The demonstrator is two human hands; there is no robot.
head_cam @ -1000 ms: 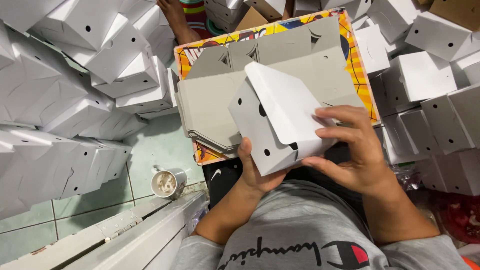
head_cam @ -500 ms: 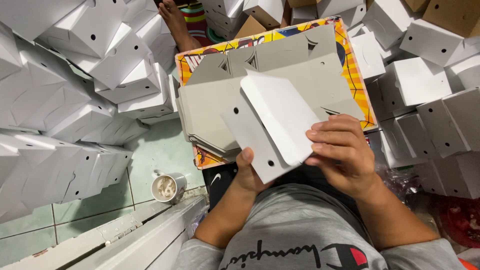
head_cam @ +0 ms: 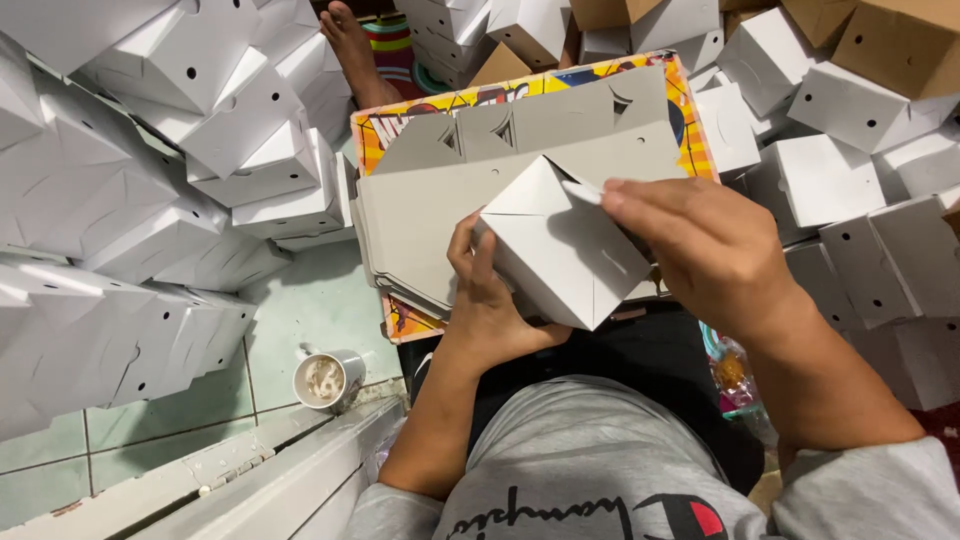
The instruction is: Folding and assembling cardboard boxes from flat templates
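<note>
The half-folded white carton [head_cam: 560, 255] sits over the lap, above the stack of flat grey blanks [head_cam: 430, 215], cradled from below-left by the left hand [head_cam: 495, 305], fingers curled shut round its edge, while the right hand [head_cam: 700, 255] pinches its top flap from the right.

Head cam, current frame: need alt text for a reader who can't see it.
Seen from above, a seated person's left hand and right hand fold a white cardboard box over a stack of flat grey box blanks. Piles of folded white boxes surround them; a cup stands on the green tiled floor.
</note>
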